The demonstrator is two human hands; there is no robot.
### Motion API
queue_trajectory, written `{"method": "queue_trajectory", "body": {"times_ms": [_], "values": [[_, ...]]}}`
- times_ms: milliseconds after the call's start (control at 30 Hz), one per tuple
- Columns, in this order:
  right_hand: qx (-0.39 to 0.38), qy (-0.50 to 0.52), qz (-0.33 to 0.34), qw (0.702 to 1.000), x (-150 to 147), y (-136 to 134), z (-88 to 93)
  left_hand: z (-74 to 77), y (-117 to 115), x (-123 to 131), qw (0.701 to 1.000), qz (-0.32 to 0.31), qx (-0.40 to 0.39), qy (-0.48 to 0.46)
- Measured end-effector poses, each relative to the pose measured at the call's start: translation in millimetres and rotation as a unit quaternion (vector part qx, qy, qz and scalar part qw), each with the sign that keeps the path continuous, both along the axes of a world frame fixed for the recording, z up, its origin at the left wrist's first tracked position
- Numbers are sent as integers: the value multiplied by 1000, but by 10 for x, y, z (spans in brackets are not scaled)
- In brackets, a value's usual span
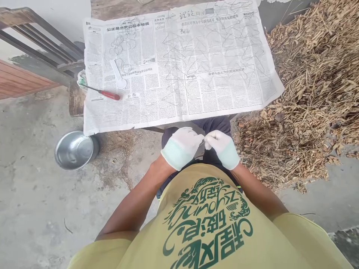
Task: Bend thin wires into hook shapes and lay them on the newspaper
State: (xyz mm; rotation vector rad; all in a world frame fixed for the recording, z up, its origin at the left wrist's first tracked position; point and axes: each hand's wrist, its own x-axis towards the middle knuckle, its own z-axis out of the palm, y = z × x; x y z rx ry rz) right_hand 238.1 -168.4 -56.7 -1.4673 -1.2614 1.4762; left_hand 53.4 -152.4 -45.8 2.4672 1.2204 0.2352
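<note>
Both hands wear white gloves with pale green cuffs and meet in front of my lap. My left hand (183, 145) is closed, its fingertips pinching one end of a thin wire (203, 142). Fingers of my right hand (220, 145) are pressed together on the same wire, touching or nearly touching the left ones. Beyond them, a newspaper (157, 108) lies spread on a table. Bent thin wires (120, 45) rest on it, some in loops, others zigzag. A red-handled screwdriver (110, 95) and a white plastic tool (120, 80) lie at its left side.
On the concrete floor at left stands a metal basin (75, 151). A wooden chair (42, 33) is at the upper left, beside the table. Dried plant stalks (311, 104) are heaped at right. Some crumpled white and green material (82, 79) sits at the newspaper's left edge.
</note>
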Motion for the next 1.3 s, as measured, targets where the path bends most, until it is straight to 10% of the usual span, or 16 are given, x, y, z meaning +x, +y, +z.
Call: {"method": "queue_trajectory", "body": {"times_ms": [400,1300], "values": [[-34,7,17,999,-48,-31,-67,39,-90,77,991,52,81,96],[-8,-31,59,998,33,5,-101,109,86,173,982,-69,11,177]]}}
